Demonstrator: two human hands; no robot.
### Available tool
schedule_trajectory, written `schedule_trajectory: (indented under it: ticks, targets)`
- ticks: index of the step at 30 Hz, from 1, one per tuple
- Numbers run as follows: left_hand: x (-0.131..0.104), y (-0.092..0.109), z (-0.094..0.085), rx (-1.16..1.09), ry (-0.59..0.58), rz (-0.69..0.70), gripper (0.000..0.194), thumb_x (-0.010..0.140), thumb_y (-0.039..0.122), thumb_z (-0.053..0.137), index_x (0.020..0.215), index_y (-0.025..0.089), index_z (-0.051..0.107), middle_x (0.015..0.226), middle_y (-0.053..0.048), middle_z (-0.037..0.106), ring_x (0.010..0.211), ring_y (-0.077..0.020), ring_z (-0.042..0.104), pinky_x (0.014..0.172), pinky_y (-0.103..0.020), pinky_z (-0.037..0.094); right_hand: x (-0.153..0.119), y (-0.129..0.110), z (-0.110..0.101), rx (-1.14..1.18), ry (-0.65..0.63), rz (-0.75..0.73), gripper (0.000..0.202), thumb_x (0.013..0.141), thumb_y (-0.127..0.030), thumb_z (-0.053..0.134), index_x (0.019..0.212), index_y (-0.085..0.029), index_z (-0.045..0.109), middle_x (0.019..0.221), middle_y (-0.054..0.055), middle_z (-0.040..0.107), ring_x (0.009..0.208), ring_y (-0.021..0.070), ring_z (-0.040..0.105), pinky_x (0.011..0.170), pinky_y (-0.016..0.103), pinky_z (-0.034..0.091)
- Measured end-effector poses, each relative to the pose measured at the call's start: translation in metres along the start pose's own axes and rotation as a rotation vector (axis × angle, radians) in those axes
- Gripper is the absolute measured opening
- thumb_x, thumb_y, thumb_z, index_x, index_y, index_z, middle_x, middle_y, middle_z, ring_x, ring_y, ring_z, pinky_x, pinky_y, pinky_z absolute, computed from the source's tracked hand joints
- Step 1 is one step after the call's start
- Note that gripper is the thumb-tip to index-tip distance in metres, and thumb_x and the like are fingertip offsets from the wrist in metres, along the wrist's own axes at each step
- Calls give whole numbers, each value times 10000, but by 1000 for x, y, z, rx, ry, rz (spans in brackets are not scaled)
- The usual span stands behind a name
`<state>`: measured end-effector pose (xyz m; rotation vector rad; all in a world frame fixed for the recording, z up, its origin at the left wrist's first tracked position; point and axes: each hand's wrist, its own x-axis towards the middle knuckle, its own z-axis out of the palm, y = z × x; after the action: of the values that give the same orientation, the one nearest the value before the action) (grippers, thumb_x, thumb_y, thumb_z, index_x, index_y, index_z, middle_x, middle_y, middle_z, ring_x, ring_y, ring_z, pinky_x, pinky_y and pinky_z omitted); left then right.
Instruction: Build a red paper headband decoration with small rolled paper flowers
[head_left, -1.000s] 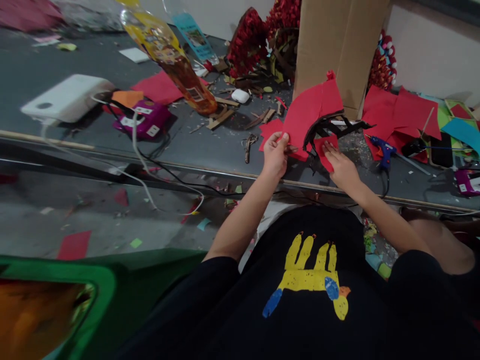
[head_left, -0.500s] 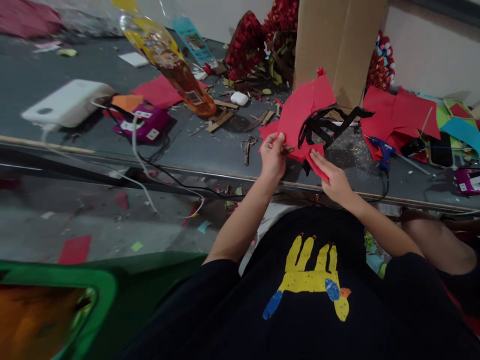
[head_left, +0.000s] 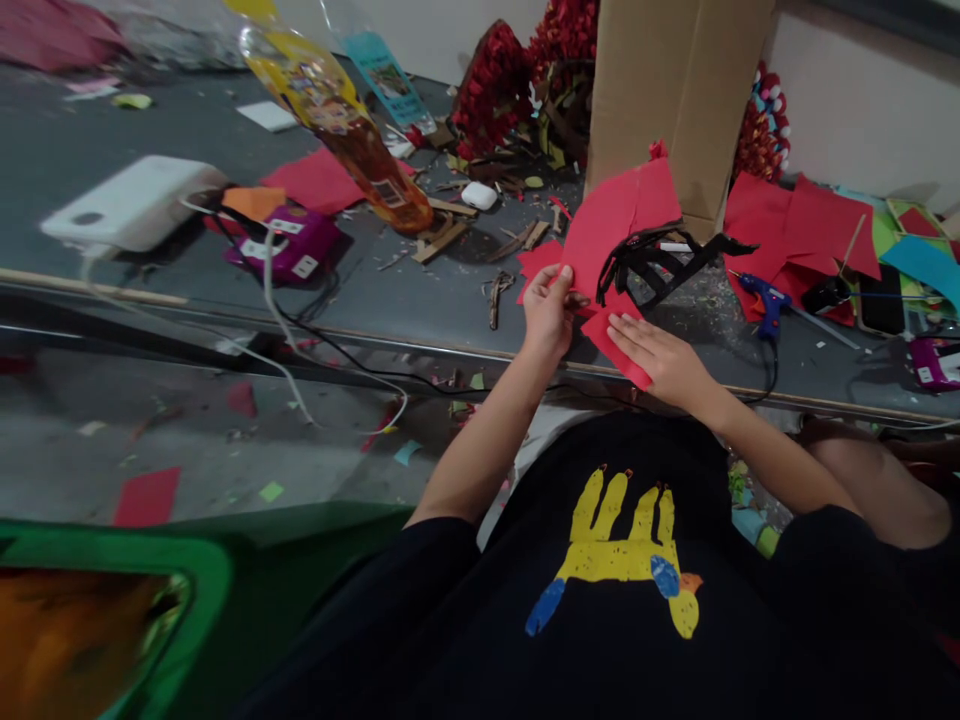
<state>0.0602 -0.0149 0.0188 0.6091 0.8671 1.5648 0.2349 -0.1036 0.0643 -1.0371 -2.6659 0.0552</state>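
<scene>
Between thumb and fingers, my left hand (head_left: 549, 308) pinches the lower left edge of a large red sheet (head_left: 600, 225). A black strip frame (head_left: 660, 262) lies against the sheet's right side. My right hand (head_left: 664, 360) is closed on a smaller folded red piece (head_left: 621, 345), its fingers lying together over the top; its thumb is hidden. This piece is just below the frame, close to my left hand, at the table's front edge.
A blue glue gun (head_left: 766, 303) lies to the right beside red sheets (head_left: 802, 225). Left are a tilted bottle (head_left: 337, 120), a purple power block (head_left: 289, 245) and a white box (head_left: 135, 203). Cardboard (head_left: 679, 100) stands behind. A cable hangs along the front edge.
My right hand has turned, its fingers now lying further left across the small red piece, which shows more of its face. The large sheet and black frame have shifted slightly right.
</scene>
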Motion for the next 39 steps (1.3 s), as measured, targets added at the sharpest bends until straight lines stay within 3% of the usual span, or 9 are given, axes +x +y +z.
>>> schedule_trajectory:
  ticks: [10, 24, 32, 39]
  targets:
    - [-4, 4, 5, -17, -6, -6, 360, 618, 354, 812, 775, 197, 528, 463, 107, 546, 360, -45, 517, 406, -137, 413, -5, 36, 3, -266, 27, 0, 489, 871, -55, 344, 1346, -25, 457, 1390, 172, 496, 1317, 249, 458, 1096, 430, 411]
    - [-1, -3, 3, 27, 3, 32, 335, 639, 339, 802, 773, 187, 536, 498, 95, 543, 377, -45, 511, 458, -158, 448, 16, 31, -3, -385, -46, 145, 480, 866, -48, 337, 1321, 21, 471, 1362, 220, 511, 1293, 268, 483, 1081, 448, 401]
    - [0, -7, 2, 42, -15, 73, 325, 661, 334, 782, 782, 202, 510, 524, 95, 551, 397, -54, 529, 454, -161, 457, 9, 36, -7, -388, -86, 142, 474, 841, -59, 374, 1287, -4, 521, 1309, 190, 574, 1235, 254, 542, 1086, 434, 387]
    - [2, -6, 1, 7, 26, 67, 356, 637, 341, 794, 779, 198, 500, 525, 101, 555, 389, -42, 527, 450, -146, 450, -4, 42, -4, -362, -85, 172, 530, 794, -60, 421, 1317, -5, 487, 1353, 190, 532, 1257, 252, 521, 1092, 444, 378]
